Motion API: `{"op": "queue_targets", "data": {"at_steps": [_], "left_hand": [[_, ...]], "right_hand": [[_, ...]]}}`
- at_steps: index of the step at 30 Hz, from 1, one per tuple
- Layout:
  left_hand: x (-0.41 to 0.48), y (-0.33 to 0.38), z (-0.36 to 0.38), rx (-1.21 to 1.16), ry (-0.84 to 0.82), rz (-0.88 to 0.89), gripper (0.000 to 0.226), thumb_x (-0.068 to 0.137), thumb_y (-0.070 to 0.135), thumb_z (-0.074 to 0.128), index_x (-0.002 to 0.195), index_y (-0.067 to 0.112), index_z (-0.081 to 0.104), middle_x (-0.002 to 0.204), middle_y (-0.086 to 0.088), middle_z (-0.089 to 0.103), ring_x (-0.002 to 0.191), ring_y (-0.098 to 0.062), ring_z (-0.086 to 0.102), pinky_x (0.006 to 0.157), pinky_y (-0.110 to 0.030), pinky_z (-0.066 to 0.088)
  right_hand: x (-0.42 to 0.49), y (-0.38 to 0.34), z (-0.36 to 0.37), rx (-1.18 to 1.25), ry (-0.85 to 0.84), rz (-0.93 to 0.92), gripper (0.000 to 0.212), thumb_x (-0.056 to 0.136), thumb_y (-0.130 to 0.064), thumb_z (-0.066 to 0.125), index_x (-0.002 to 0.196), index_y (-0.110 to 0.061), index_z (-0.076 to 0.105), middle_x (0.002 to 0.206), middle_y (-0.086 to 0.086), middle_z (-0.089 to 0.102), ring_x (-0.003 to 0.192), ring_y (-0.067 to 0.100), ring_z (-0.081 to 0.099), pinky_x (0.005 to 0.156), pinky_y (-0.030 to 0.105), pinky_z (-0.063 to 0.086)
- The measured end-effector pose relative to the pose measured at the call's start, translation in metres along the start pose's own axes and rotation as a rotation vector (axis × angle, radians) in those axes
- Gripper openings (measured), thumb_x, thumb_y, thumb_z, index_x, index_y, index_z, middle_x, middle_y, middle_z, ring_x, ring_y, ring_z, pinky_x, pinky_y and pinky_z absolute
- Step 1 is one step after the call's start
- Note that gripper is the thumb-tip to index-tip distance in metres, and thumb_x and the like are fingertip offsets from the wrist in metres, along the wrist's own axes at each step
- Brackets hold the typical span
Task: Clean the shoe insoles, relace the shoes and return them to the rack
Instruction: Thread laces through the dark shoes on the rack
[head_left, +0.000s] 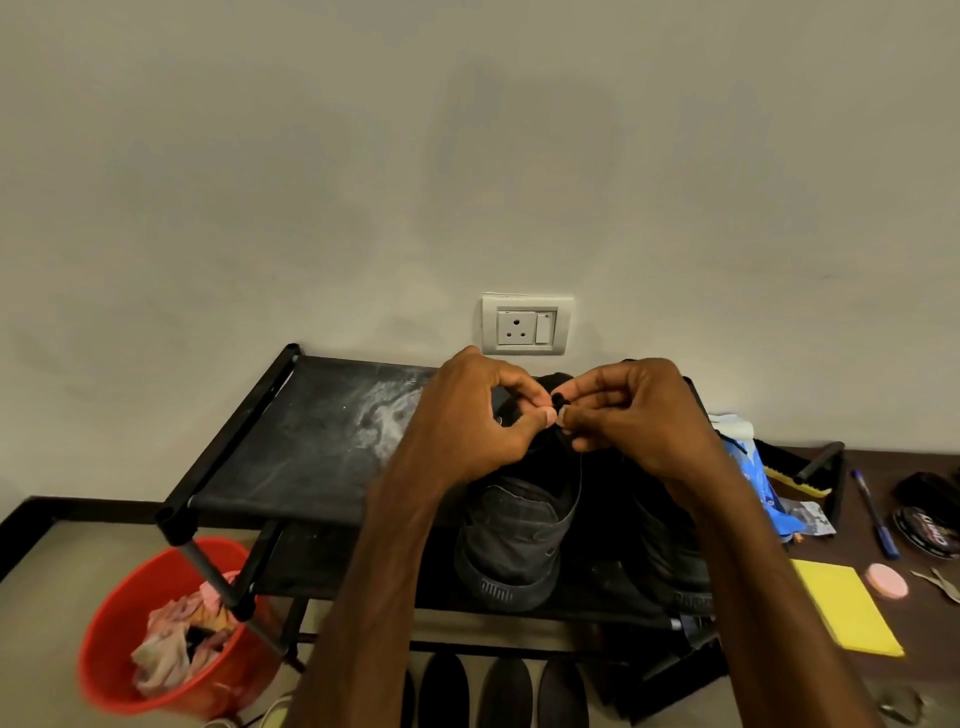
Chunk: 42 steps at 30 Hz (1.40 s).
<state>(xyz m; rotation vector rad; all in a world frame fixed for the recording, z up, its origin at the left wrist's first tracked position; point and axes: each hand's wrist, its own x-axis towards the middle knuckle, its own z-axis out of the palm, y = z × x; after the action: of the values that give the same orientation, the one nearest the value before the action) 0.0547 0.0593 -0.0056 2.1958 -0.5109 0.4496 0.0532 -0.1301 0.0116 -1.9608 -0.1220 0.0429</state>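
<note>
Just below the centre of the frame, a black shoe (514, 525) stood heel toward the camera on the top shelf of the black rack (311, 431). Above its opening, both hands met around a black lace (558, 399). The left hand (467, 415) had thumb and forefinger curled in and pinching the lace. The right hand (639, 415) pinched the same cord just beside it, its other fingers folded. The lace looked thin, limp and light, so it would likely flop unless held close to its stiff tip, which seemed the best place to grip it for threading. The shoe's upper looked soft and its sole firmer, so steadying it by the collar or heel seemed sensible. A second shoe (670, 545) sat just right of the first, mostly hidden under the right forearm. At lower left, a red bucket (104, 623) stood against the rack's corner leg and held crumpled pale and pink cloths (166, 649). Whether it also held water could not be told.
</note>
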Motion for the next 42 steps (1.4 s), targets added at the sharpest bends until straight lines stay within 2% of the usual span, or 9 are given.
{"op": "queue_targets", "data": {"at_steps": [3, 6, 12, 17, 21, 26, 32, 37, 42], "left_hand": [[0.0, -0.005, -0.001, 0.06, -0.058, 0.005, 0.002, 0.083, 0.025, 0.078, 0.082, 0.027, 0.077, 0.076, 0.017, 0.071, 0.088, 0.005, 0.057, 0.079, -0.002, 0.03], [0.0, -0.013, -0.004, 0.081, -0.143, -0.052, 0.003, 0.088, 0.028, 0.071, 0.085, 0.03, 0.071, 0.082, 0.019, 0.069, 0.096, -0.002, 0.052, 0.082, -0.019, 0.041], [0.001, -0.018, -0.014, 0.135, -0.227, -0.103, 0.007, 0.092, 0.025, 0.064, 0.088, 0.03, 0.068, 0.087, 0.02, 0.067, 0.1, -0.004, 0.048, 0.073, -0.022, 0.04], [-0.001, -0.014, -0.008, 0.083, -0.242, -0.089, 0.006, 0.093, 0.021, 0.061, 0.089, 0.022, 0.064, 0.083, 0.015, 0.063, 0.095, -0.007, 0.049, 0.077, -0.032, 0.048], [-0.003, -0.017, -0.007, 0.054, -0.271, -0.107, 0.008, 0.096, 0.024, 0.058, 0.089, 0.024, 0.062, 0.086, 0.017, 0.061, 0.098, -0.006, 0.048, 0.078, -0.029, 0.045], [-0.001, -0.021, -0.011, 0.076, -0.294, -0.111, 0.008, 0.097, 0.028, 0.059, 0.091, 0.031, 0.064, 0.092, 0.021, 0.063, 0.102, -0.001, 0.047, 0.077, -0.026, 0.042], [0.003, -0.016, -0.006, 0.095, -0.14, -0.032, 0.004, 0.09, 0.024, 0.067, 0.09, 0.028, 0.067, 0.088, 0.019, 0.068, 0.089, -0.002, 0.057, 0.075, -0.022, 0.045], [0.005, -0.008, -0.001, -0.02, -0.035, -0.011, 0.008, 0.086, 0.018, 0.076, 0.091, 0.022, 0.072, 0.084, 0.015, 0.073, 0.081, -0.002, 0.068, 0.068, -0.013, 0.047], [0.003, -0.009, -0.01, -0.124, -0.2, -0.114, 0.02, 0.082, 0.025, 0.084, 0.098, 0.031, 0.074, 0.087, 0.018, 0.073, 0.072, -0.001, 0.058, 0.063, -0.018, 0.044]], "right_hand": [[0.002, 0.002, -0.004, -0.068, 0.011, -0.032, 0.011, 0.085, -0.005, 0.081, 0.093, -0.013, 0.08, 0.074, 0.007, 0.077, 0.069, 0.024, 0.076, 0.073, 0.034, 0.065], [0.003, 0.004, -0.007, -0.16, 0.022, -0.067, 0.014, 0.086, -0.005, 0.079, 0.093, -0.017, 0.081, 0.07, 0.005, 0.075, 0.066, 0.019, 0.074, 0.074, 0.035, 0.065], [0.005, 0.003, -0.007, -0.223, 0.034, -0.069, 0.018, 0.086, -0.004, 0.076, 0.087, -0.02, 0.083, 0.078, 0.004, 0.077, 0.071, 0.022, 0.076, 0.073, 0.041, 0.065], [0.001, 0.002, -0.014, -0.192, -0.011, -0.016, 0.015, 0.084, -0.008, 0.077, 0.085, -0.022, 0.083, 0.082, 0.003, 0.078, 0.072, 0.023, 0.076, 0.075, 0.045, 0.065], [-0.002, 0.0, -0.019, -0.199, -0.041, 0.037, 0.014, 0.084, -0.008, 0.077, 0.083, -0.02, 0.083, 0.082, -0.002, 0.078, 0.076, 0.026, 0.076, 0.079, 0.046, 0.064], [-0.005, -0.001, -0.027, -0.178, -0.07, 0.095, 0.015, 0.086, -0.005, 0.076, 0.083, -0.018, 0.083, 0.081, -0.002, 0.079, 0.08, 0.027, 0.076, 0.073, 0.036, 0.065], [-0.004, -0.005, -0.016, -0.205, 0.02, 0.068, 0.011, 0.091, -0.009, 0.073, 0.088, -0.017, 0.079, 0.083, 0.008, 0.077, 0.07, 0.017, 0.075, 0.061, 0.023, 0.06], [-0.008, -0.009, -0.013, -0.005, -0.009, 0.101, 0.006, 0.095, -0.006, 0.07, 0.098, -0.003, 0.075, 0.078, 0.015, 0.076, 0.069, 0.025, 0.076, 0.062, 0.028, 0.062], [-0.009, -0.008, -0.012, -0.033, -0.068, 0.094, 0.016, 0.083, -0.004, 0.082, 0.098, -0.006, 0.077, 0.079, 0.01, 0.078, 0.074, 0.025, 0.077, 0.072, 0.031, 0.064]]}}
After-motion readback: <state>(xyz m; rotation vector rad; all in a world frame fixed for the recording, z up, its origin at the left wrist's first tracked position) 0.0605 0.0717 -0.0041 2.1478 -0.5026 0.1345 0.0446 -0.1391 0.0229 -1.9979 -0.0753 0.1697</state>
